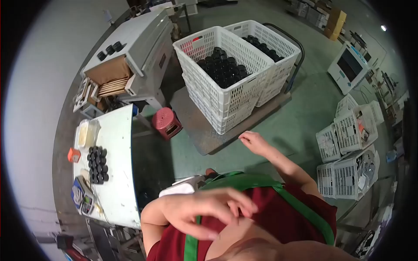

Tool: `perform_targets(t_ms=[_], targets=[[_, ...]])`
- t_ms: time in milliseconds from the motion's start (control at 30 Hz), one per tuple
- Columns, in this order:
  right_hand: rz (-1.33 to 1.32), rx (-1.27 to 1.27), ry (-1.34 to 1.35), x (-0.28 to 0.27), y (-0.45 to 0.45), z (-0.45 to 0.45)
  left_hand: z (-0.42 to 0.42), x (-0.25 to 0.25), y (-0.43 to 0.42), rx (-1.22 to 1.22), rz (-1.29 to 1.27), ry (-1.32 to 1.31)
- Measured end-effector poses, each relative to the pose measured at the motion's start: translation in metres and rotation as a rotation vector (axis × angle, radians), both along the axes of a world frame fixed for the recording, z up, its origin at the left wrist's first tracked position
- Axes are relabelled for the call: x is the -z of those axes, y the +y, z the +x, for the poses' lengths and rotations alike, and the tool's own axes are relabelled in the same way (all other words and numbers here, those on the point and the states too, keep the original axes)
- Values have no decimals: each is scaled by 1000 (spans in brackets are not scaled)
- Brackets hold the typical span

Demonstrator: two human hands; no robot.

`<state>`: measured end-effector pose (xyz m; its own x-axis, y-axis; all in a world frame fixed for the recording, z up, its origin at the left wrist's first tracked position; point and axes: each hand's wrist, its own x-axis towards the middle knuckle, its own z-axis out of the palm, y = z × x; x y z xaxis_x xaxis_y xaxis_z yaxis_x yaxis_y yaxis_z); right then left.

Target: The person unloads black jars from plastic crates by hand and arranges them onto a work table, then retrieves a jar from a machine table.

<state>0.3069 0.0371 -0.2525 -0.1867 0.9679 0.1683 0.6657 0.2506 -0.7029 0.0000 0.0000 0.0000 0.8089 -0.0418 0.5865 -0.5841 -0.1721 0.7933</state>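
My left hand is raised close in front of my chest, fingers apart and curved, with nothing in it. Farther forward, my right hand hangs over the floor near the edge of a flat cart, its fingers curled together; whether anything small is inside them is hidden. Beyond it stands a stack of white crates, the top crate holding many black round pieces. Behind it another white crate holds more of them. Neither hand touches the crates.
A white table at left bears rows of black pieces, a clear tub and a blue scale. A red stool stands beside it. A machine is at upper left; more crates are at right.
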Motion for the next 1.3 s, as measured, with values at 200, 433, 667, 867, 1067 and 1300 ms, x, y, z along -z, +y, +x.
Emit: perform_targets(t_ms=[200,433,667,867,1067,1300], targets=[[110,262,116,-43,85,23,-2,29,168,-609,-280,425],[183,397,37,-83,205,95,30,123,318,-860,-426,529],[14,300,100,-16,410,149,82,177,461,-1204,130,735],[-120,347,-142,63,586,155,132,236,559,-1146,689,640],[-283,474,-309,118,697,147,137,250,557,-1050,963,813],[-435,700,-393,154,775,121,136,245,559,-1072,800,689]])
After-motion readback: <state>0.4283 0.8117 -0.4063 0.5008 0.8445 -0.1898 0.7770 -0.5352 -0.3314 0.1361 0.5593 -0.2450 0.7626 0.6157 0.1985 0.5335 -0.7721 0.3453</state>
